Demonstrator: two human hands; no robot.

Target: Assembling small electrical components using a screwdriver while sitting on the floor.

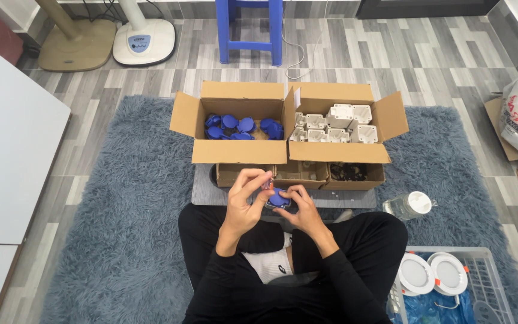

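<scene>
Centre of frame: the left hand (244,201) and right hand (302,207) are closed together around a small blue part (279,198), fingertips pinching it from both sides above the lap. A steady, evenly balanced grip seems best while fitting so small a piece. Just above, an open cardboard box (241,151) holds more blue parts; the box beside it (337,152) holds white housings (334,125). Lower right, a wire basket (487,282) contains round white lamps.

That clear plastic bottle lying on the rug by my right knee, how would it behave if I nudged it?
The clear bottle lies on its side, so its round body would probably roll, though the shaggy rug should slow it. It looks nearly empty, so likely light and easy to shift. Its thin clear wall may dent under a firm squeeze.
</scene>
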